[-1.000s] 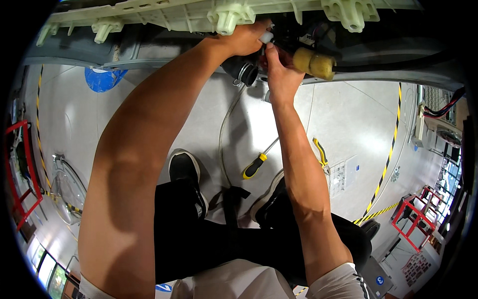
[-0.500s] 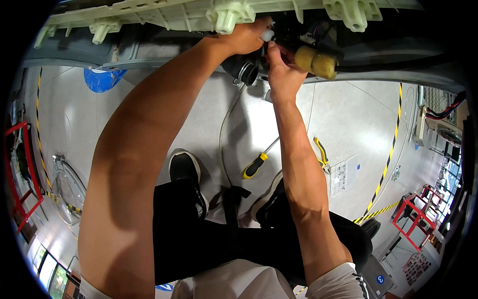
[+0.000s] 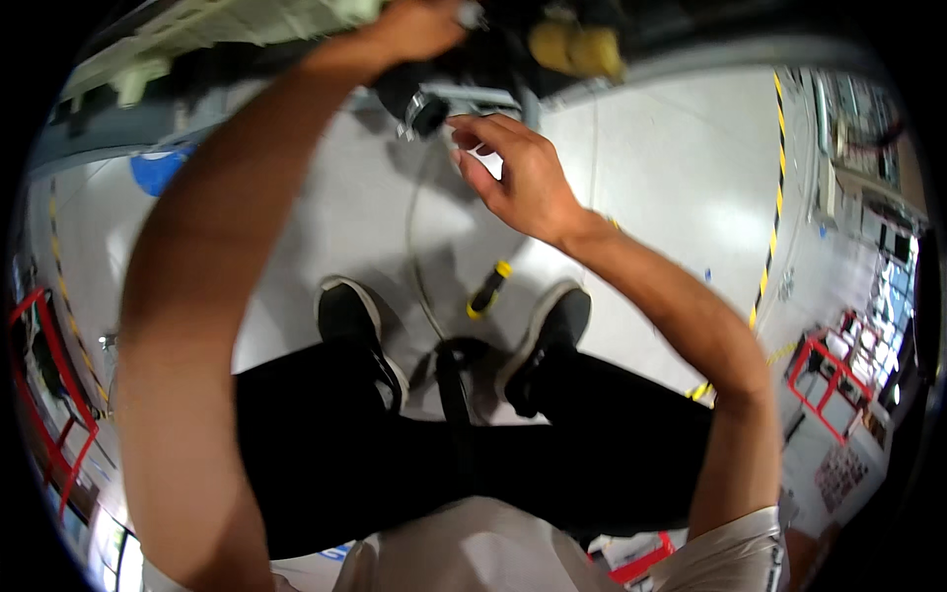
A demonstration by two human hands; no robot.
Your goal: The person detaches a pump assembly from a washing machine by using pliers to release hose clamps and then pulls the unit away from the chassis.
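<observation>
At the top, my left hand reaches in under the pale plastic moulding, its fingers closed on a small white plastic piece; blur hides its details. My right hand hangs lower, fingers curved and thumb apart, with nothing seen between them. Its fingertips are close beside the open end of a black rubber hose that carries a metal clamp; whether they touch, I cannot tell. A yellow foam sleeve sits to the upper right, away from both hands.
On the floor between my shoes lies a yellow-black screwdriver. A thin grey hose runs down toward a black base. Yellow-black tape marks the floor at right; a red frame stands beyond it.
My right hand has left the area beside the foam sleeve and come down to the black hose's end. The whole view has shifted. My left hand stays at the white piece.
</observation>
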